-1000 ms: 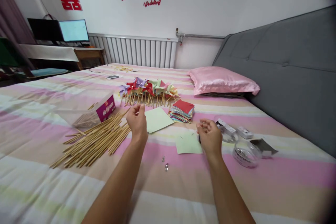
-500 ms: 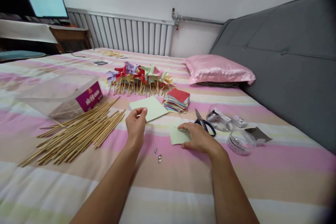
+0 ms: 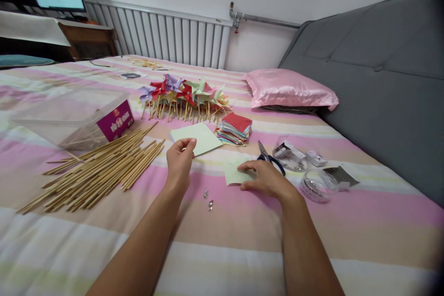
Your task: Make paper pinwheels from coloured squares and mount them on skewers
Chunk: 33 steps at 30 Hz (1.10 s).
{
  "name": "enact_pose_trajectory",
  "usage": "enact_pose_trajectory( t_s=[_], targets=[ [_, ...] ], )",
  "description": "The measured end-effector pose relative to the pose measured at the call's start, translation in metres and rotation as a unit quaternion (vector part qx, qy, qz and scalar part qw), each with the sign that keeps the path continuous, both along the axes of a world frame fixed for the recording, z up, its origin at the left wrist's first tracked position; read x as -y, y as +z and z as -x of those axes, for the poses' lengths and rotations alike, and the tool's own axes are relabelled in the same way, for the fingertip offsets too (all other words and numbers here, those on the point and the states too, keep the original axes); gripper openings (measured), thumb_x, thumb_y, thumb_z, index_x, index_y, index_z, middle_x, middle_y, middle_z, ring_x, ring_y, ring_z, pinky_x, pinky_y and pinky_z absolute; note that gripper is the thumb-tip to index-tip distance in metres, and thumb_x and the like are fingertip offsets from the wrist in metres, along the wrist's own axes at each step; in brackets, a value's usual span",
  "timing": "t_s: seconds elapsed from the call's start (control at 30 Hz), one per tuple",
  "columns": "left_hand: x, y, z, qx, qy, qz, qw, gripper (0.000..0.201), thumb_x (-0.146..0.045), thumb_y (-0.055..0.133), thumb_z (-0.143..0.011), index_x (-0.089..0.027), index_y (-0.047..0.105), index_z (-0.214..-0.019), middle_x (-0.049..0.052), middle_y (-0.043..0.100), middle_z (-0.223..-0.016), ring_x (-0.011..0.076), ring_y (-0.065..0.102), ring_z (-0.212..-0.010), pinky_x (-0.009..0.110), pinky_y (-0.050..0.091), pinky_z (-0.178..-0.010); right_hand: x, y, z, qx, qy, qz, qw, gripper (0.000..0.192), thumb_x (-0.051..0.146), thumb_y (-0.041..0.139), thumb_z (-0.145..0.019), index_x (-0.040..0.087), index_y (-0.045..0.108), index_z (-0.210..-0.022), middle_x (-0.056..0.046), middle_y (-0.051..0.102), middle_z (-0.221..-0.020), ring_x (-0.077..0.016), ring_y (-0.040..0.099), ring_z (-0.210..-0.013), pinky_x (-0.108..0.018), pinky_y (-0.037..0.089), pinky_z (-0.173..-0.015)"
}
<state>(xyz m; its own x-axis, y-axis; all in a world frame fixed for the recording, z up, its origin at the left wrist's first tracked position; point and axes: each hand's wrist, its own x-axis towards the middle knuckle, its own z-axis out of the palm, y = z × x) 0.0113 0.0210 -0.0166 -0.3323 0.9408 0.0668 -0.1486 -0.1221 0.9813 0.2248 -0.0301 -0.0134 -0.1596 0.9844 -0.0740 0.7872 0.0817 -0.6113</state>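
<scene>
My left hand (image 3: pixel 179 161) hovers over the bed with thumb and forefinger pinched together at the near edge of a large pale green paper sheet (image 3: pixel 201 136). Whether it grips the sheet or something tiny, I cannot tell. My right hand (image 3: pixel 265 179) lies flat, palm down, on a smaller pale green paper square (image 3: pixel 232 175). Scissors with dark handles (image 3: pixel 269 158) lie just beyond its fingers. Two small metal pins (image 3: pixel 208 200) rest on the bedsheet between my forearms.
A pile of bamboo sticks (image 3: pixel 100 171) and a clear plastic box with a purple label (image 3: pixel 104 122) lie at left. Finished paper pinwheels (image 3: pixel 183 97) and a stack of coloured paper (image 3: pixel 234 130) lie ahead. Clear round containers (image 3: pixel 314 185) and a pink pillow (image 3: pixel 291 92) are at right.
My right hand moved left from beside the containers and settled flat on the small green square, uncovering the scissors. My left hand drew back slightly, and my view tilted downward.
</scene>
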Motion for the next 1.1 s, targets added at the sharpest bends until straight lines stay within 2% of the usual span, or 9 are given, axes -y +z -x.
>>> enact_pose_trajectory(
  t_s=[0.23,0.3,0.37,0.43,0.5,0.67,0.83,0.97,1.1],
  targets=[
    [0.001,0.0,-0.001,0.003,-0.006,0.003,1.0,0.02,-0.031,0.067,-0.063,-0.014,0.061,-0.072,-0.002,0.052,-0.066,0.006,0.037,-0.048,0.023,0.026,-0.049,-0.002,-0.002,-0.004,-0.034,0.011,-0.004,0.999,0.036,0.031,0.07,-0.063,0.02,0.069,-0.097,-0.005,0.069,-0.101,-0.022,0.061,-0.093,-0.03,0.043,-0.08],
    [0.001,0.0,-0.002,0.001,-0.008,0.003,1.0,0.021,-0.031,0.067,-0.063,-0.014,0.061,-0.072,-0.002,0.053,-0.067,0.0062,0.037,-0.049,0.023,0.026,-0.049,-0.002,-0.001,-0.004,-0.023,0.029,-0.024,0.999,0.021,0.031,0.06,-0.073,0.02,0.071,-0.087,-0.003,0.07,-0.088,-0.019,0.061,-0.081,-0.027,0.041,-0.071],
    [0.001,0.0,-0.002,0.002,-0.008,0.005,1.0,0.021,-0.032,0.067,-0.063,-0.013,0.061,-0.072,-0.001,0.054,-0.068,0.0065,0.038,-0.049,0.023,0.025,-0.049,-0.004,0.0,-0.004,0.012,0.03,-0.06,0.998,0.026,0.029,0.048,-0.08,0.018,0.069,-0.069,-0.001,0.066,-0.067,-0.0156,0.056,-0.063,-0.025,0.036,-0.059],
    [0.002,0.001,-0.003,0.001,-0.011,0.012,1.0,0.022,-0.033,0.067,-0.063,-0.014,0.061,-0.071,-0.001,0.055,-0.069,0.0068,0.038,-0.05,0.023,0.025,-0.048,-0.006,-0.001,-0.004,0.035,-0.001,-0.105,0.994,0.032,0.028,0.044,-0.081,0.017,0.062,-0.057,0.0,0.058,-0.054,-0.0135,0.048,-0.053,-0.025,0.029,-0.053],
    [0.004,0.003,-0.004,-0.005,-0.025,0.022,0.999,0.024,-0.035,0.067,-0.062,-0.014,0.061,-0.07,0.0,0.056,-0.069,0.0067,0.038,-0.05,0.023,0.025,-0.048,-0.009,-0.002,-0.005,0.017,-0.056,-0.144,0.988,0.03,0.028,0.046,-0.08,0.016,0.061,-0.057,0.001,0.056,-0.054,-0.0131,0.048,-0.053,-0.024,0.028,-0.052],
    [0.012,0.004,-0.008,-0.034,-0.123,0.048,0.991,0.035,-0.048,0.064,-0.066,-0.013,0.062,-0.067,0.004,0.061,-0.069,0.0074,0.041,-0.047,0.023,0.024,-0.046,-0.015,-0.009,-0.007,-0.148,-0.179,-0.2,0.952,0.028,0.037,0.051,-0.078,0.016,0.066,-0.071,0.0,0.063,-0.061,-0.0166,0.057,-0.061,-0.023,0.037,-0.056],
    [0.018,0.001,-0.011,-0.053,-0.25,0.092,0.962,0.043,-0.055,0.057,-0.072,-0.013,0.064,-0.065,0.009,0.065,-0.07,0.0112,0.052,-0.048,0.023,0.027,-0.045,-0.017,-0.012,-0.002,-0.362,-0.227,-0.2,0.882,0.03,0.042,0.061,-0.073,0.016,0.068,-0.086,-0.002,0.07,-0.075,-0.0194,0.063,-0.07,-0.028,0.047,-0.066],
    [0.02,0.003,-0.013,-0.03,-0.324,0.112,0.939,0.047,-0.057,0.056,-0.072,-0.012,0.068,-0.073,0.013,0.068,-0.078,0.0157,0.06,-0.058,0.024,0.036,-0.051,-0.014,-0.006,0.01,-0.458,-0.23,-0.179,0.84,0.031,0.04,0.067,-0.068,0.016,0.067,-0.088,-0.003,0.071,-0.075,-0.0202,0.065,-0.073,-0.031,0.05,-0.069],
    [0.022,0.011,-0.012,0.069,-0.398,0.151,0.902,0.056,-0.062,0.05,-0.074,-0.01,0.069,-0.084,0.015,0.07,-0.084,0.0194,0.064,-0.067,0.029,0.046,-0.065,-0.012,0.001,0.022,-0.471,-0.184,-0.202,0.839,0.024,0.034,0.068,-0.07,0.019,0.067,-0.088,-0.003,0.072,-0.083,-0.0194,0.066,-0.077,-0.033,0.05,-0.076]
  ],
)
